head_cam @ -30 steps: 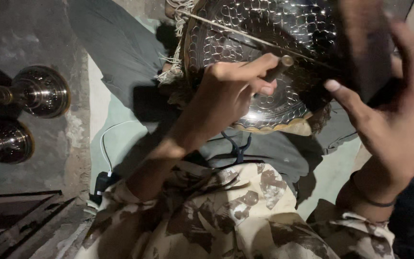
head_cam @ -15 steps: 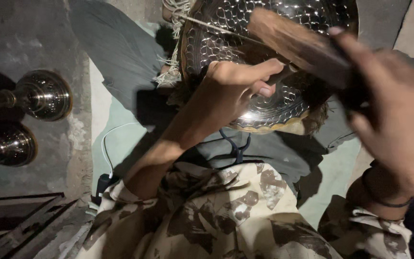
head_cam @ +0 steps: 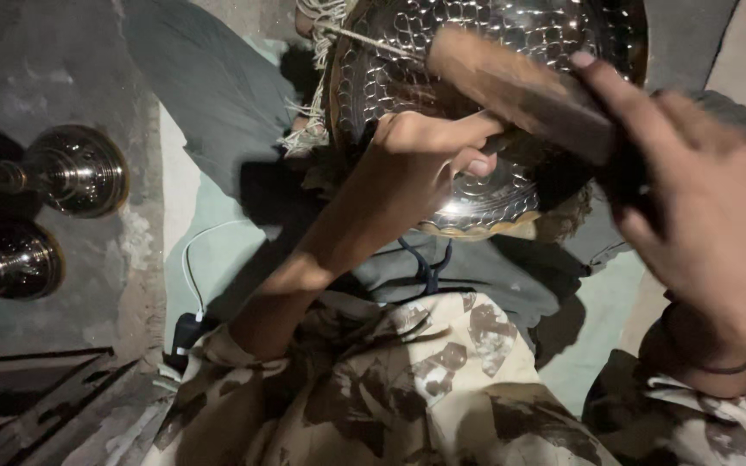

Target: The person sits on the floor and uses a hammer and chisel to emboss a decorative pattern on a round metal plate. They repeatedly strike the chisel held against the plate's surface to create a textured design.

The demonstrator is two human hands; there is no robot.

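1. Hammered metal bowl (head_cam: 511,52) sits top centre, tilted toward the camera, dimpled inside showing, ahead of both hands.
2. Left hand (head_cam: 416,168) is closed narrow around a thin metal punch (head_cam: 364,39); its long axis runs from the fist up-left across the bowl face.
3. Right hand (head_cam: 710,233) grips a wooden mallet (head_cam: 520,91), fingers wrapped tight; its head points up-left over the bowl.
4. Mallet lies just above the left fist. Left hand is nearer the bowl, touching it.
5. 2 shiny metal vessels (head_cam: 75,168) lie well apart, far left.

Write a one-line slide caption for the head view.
Left hand steadies a thin tool on a hammered metal bowl while the right hand holds a wooden mallet.
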